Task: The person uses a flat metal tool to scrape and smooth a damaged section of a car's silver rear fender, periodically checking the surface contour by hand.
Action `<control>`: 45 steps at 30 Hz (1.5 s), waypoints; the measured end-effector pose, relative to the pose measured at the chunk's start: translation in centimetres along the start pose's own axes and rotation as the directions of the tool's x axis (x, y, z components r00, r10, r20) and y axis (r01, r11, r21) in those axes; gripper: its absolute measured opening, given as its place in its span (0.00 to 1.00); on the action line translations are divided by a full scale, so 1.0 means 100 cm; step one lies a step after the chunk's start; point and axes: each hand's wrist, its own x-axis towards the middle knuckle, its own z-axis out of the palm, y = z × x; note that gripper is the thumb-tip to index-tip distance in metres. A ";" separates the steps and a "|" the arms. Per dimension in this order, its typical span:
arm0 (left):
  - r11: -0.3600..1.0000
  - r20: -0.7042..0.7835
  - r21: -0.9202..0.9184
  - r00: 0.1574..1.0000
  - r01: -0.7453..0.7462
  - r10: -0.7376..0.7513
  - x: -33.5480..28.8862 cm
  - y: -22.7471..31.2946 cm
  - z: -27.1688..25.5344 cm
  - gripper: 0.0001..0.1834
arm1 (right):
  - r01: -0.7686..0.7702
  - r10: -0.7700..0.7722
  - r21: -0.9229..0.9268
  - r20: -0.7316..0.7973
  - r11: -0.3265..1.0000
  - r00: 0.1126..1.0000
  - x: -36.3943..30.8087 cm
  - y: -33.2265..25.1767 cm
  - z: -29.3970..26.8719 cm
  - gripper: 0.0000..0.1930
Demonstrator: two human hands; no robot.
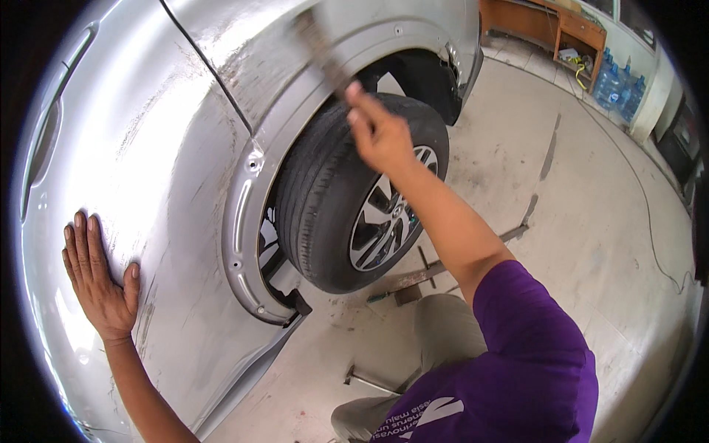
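My left hand (pixel 98 289) rests flat on the silver car door (pixel 181 258), fingers stretched out and thumb apart. Dark scrapes and scratches run over the panel around it. My right hand (pixel 380 133) is closed around one end of a long, flat, brownish bar-like tool (pixel 323 52), blurred by motion. The tool's far end is over the scuffed fender (pixel 258 74) above the wheel arch; I cannot tell whether it touches the metal. Below my right hand is the black tyre (pixel 317 214) with its alloy rim (pixel 395 214).
A hammer-like tool (pixel 369 382) lies on the floor by my legs. A metal bar frame (pixel 436 272) lies beside the wheel. Blue water bottles (pixel 619 90) stand near a wooden desk (pixel 580 33) at the far right. A thin cable (pixel 641 188) crosses the floor.
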 end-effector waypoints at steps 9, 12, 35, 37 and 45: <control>1.000 0.043 -0.024 0.999 0.012 -0.011 -0.001 0.003 -0.004 0.42 | 0.078 -0.079 -0.007 -0.036 0.997 0.996 -0.005 0.003 -0.009 0.21; 0.999 0.035 -0.043 0.999 0.005 -0.004 0.000 0.004 -0.002 0.42 | -0.193 0.189 -0.003 -0.180 0.981 0.965 0.019 0.011 -0.015 0.21; 0.999 0.035 -0.047 0.999 -0.025 0.026 -0.001 0.003 -0.011 0.41 | 0.070 -0.047 0.121 -0.182 0.990 0.982 0.005 -0.002 -0.027 0.19; 0.998 0.031 -0.060 0.999 -0.036 0.038 0.003 0.004 -0.009 0.41 | 0.060 -0.059 0.009 -0.094 0.998 0.994 0.005 0.014 -0.015 0.19; 0.999 0.040 -0.039 0.999 -0.024 0.026 0.002 0.002 -0.012 0.41 | -0.025 0.024 -0.053 -0.035 0.998 0.999 0.025 0.014 -0.043 0.20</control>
